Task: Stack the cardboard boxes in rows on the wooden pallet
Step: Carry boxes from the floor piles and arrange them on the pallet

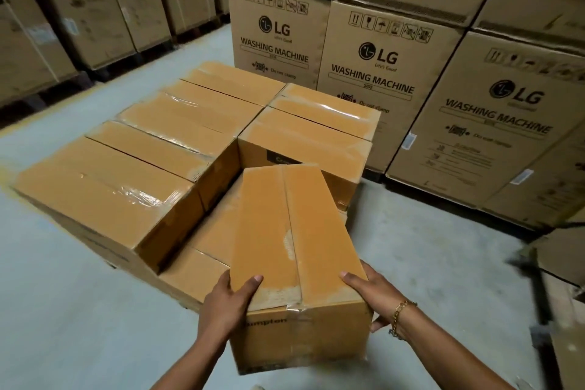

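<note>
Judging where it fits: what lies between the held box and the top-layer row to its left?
In the head view, only uncovered lower-layer box tops lie between the held box and the left row.

Open over the lower-layer boxes (217, 228) at near right; hemmed left by the upper row (104, 196), far by two upper boxes (300, 139). Clear along the floor (427, 247) right, up to the washing-machine cartons (367, 73).
</note>
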`<state>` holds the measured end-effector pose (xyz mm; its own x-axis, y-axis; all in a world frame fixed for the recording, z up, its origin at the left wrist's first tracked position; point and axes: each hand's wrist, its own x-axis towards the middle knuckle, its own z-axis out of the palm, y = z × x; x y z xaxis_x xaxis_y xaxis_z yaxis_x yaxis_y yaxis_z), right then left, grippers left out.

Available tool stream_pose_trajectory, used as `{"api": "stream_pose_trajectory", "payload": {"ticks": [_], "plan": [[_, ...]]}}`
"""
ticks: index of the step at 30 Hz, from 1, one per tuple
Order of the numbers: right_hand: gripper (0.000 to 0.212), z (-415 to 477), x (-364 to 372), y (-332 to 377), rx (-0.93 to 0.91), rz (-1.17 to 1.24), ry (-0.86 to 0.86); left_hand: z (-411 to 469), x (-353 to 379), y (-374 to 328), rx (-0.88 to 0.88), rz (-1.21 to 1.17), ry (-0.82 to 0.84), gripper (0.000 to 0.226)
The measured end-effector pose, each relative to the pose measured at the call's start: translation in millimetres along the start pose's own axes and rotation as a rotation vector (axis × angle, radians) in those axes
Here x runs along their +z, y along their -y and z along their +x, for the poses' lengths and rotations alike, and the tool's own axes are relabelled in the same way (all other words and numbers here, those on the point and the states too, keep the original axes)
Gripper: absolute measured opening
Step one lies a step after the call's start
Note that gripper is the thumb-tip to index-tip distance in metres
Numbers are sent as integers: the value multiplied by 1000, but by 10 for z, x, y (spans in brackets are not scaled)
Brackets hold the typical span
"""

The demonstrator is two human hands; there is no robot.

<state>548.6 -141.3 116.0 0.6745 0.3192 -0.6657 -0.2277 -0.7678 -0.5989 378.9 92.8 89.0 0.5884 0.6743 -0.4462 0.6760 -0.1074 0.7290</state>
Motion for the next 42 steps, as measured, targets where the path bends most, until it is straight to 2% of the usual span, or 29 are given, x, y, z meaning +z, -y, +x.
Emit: {"api": "stream_pose_trajectory", "payload": {"ticks": [2,6,9,13,16,20,21,22,24,25,26,29,32,34,37,39,42], "plan": [[51,272,-188,76,5,-31,32,131,139,-103,-48,-11,-41,89],[51,897,-550,233,-25,-121,134,292,440,-292,-166,-71,-113,87],[61,1383,-835,374,-85,-213,223,389,786,-396,-238,-136,-177,102],[72,2010,-1298,562,-163,-351,315,468,1424,-705,-337,-245,-284,97],[78,2318,-1634,664,-195,-409,368,479,1833,-987,-387,-320,-366,108],[105,2747,-2043,714,-265,-512,433,578,2293,-1234,-460,-340,-397,126],[109,2854,-2119,709,-283,-527,458,592,2390,-1297,-466,-348,-395,126],[103,2904,-2181,715,-306,-530,491,598,2479,-1350,-462,-356,-388,127],[71,2939,-2302,716,-331,-488,536,594,2628,-1449,-446,-374,-363,131],[61,2948,-2366,719,-338,-468,558,590,2694,-1487,-437,-383,-351,135],[59,2981,-2431,703,-344,-459,575,584,2763,-1517,-432,-395,-338,138],[71,3065,-2615,666,-334,-425,605,554,2957,-1630,-395,-442,-264,147],[105,3191,-2794,625,-359,-442,609,535,3136,-1730,-304,-508,-197,152],[119,3305,-2911,597,-384,-486,624,535,3265,-1765,-267,-518,-167,154],[127,3427,-3059,546,-437,-598,687,528,3427,-1811,-263,-505,-169,156],[129,3498,-3133,524,-472,-680,732,544,3526,-1842,-262,-482,-189,149],[117,3631,-3192,463,-514,-831,691,553,3665,-1923,-284,-434,-217,143]]}}
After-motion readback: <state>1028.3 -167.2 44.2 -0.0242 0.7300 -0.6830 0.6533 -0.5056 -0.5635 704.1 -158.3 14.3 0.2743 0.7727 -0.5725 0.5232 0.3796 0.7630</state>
